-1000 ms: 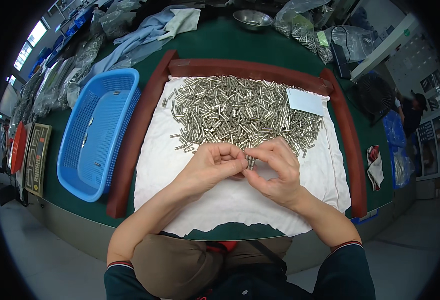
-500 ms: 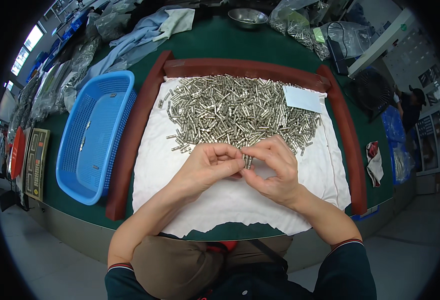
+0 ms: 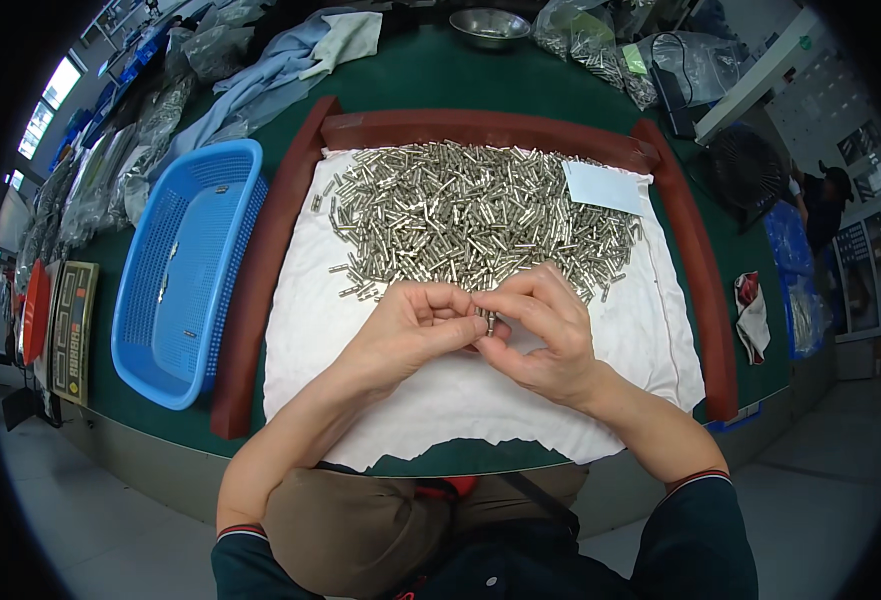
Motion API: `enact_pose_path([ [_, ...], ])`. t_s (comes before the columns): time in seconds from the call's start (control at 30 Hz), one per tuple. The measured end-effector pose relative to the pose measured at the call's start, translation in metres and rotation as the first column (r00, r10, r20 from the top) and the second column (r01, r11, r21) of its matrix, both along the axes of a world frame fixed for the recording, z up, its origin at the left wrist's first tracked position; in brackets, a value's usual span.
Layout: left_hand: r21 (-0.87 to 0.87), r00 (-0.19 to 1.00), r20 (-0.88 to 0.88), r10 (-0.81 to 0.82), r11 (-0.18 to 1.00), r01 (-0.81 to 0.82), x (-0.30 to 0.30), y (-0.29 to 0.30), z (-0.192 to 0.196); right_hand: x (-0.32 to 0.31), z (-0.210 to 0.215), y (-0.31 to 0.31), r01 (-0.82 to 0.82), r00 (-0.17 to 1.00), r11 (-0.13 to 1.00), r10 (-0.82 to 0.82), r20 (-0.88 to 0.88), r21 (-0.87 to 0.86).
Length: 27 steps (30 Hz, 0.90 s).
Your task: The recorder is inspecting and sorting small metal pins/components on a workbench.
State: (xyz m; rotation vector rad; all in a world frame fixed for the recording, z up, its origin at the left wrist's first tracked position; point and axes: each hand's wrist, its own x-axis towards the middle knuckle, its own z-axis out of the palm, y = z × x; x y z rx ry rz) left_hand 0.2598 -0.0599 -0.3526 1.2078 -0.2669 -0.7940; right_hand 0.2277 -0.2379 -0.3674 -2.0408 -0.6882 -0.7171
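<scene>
Small shiny metal pins [image 3: 490,322] are pinched between my two hands, over the white cloth [image 3: 360,425]. My left hand [image 3: 422,322] is closed on them, thumb and fingers together. From the other side, my right hand [image 3: 545,330] grips the same pins between thumb and index finger. Fingertips hide part of them, so I cannot tell how many there are. Just beyond my hands lies a wide heap of similar metal pins [image 3: 460,215], spread on the cloth. A pale blue slip of paper [image 3: 603,188] rests on the heap's right side.
A dark red wooden frame [image 3: 480,124] borders the cloth on three sides. To the left stands a blue plastic basket [image 3: 175,330] with a few pins inside. Farther back are a metal bowl [image 3: 490,28], plastic bags and a black fan [image 3: 745,170]. Another person [image 3: 828,195] is at far right.
Both hands stay together in nearly the same place, with the fingers shifting slightly around the pins. The whole view has moved a little.
</scene>
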Motion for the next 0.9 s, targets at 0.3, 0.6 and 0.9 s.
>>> enact_pose_path([
  [0.3,0.029,1.000,0.004,-0.025,0.999,0.025,0.0012,0.0025,-0.0019,-0.0004,0.0008,-0.0012,-0.006,1.000,1.000,0.006,-0.031,0.004],
  [0.6,-0.045,0.996,-0.086,-0.033,0.999,0.029,-0.0019,-0.0018,-0.0001,-0.0014,-0.0005,0.0002,-0.009,0.999,1.000,0.010,-0.032,0.010],
  [0.9,-0.027,0.993,-0.093,-0.076,0.997,0.073,-0.0001,-0.0009,-0.0016,-0.0004,-0.0004,0.0014,-0.018,1.000,1.000,0.018,0.003,-0.001],
])
